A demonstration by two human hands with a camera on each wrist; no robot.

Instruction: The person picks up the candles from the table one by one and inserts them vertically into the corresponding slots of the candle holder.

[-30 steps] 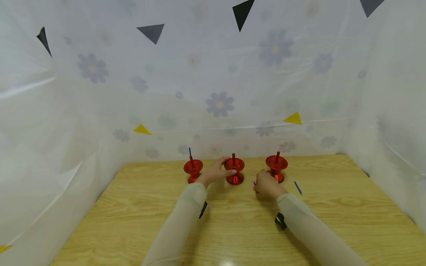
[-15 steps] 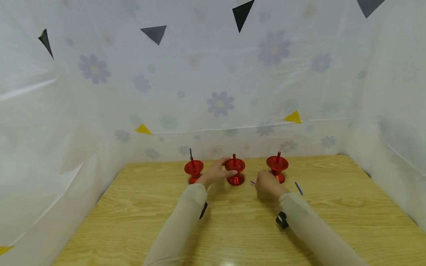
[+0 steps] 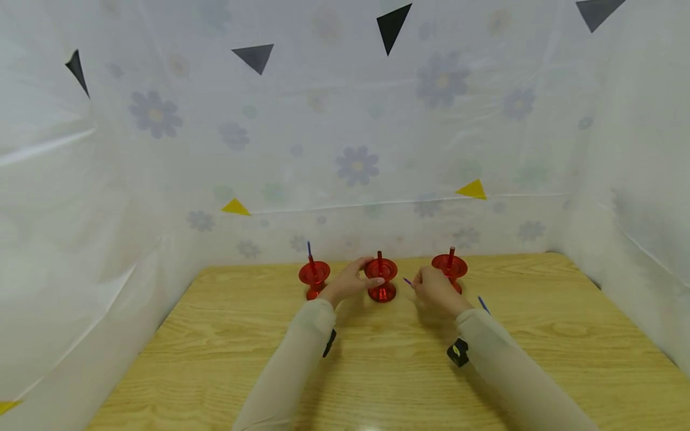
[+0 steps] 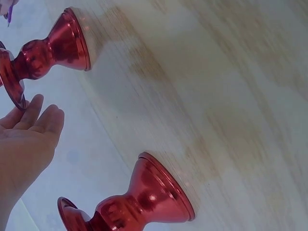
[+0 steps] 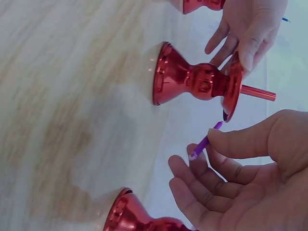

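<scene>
Three red candle holders stand in a row at the table's far edge: the left holder (image 3: 314,276) (image 4: 139,202) with a blue stick in it, the middle holder (image 3: 381,281) (image 5: 192,79) (image 4: 48,48) and the right holder (image 3: 449,266) (image 5: 139,219), each with a bare red peg. My left hand (image 3: 347,281) (image 5: 245,29) (image 4: 26,139) holds the middle holder's dish, thumb on the rim and fingers behind. My right hand (image 3: 431,290) (image 5: 231,173) pinches a thin purple stick (image 3: 406,281) (image 5: 204,143), its tip close beside that dish.
A blue stick (image 3: 483,304) lies on the wooden table (image 3: 377,371) just right of my right wrist. White flowered sheeting (image 3: 345,167) walls in the table at the back and on both sides.
My right hand has lifted off the table and moved away and left with the purple stick, nearer the middle holder. My left hand stays on the dish.
</scene>
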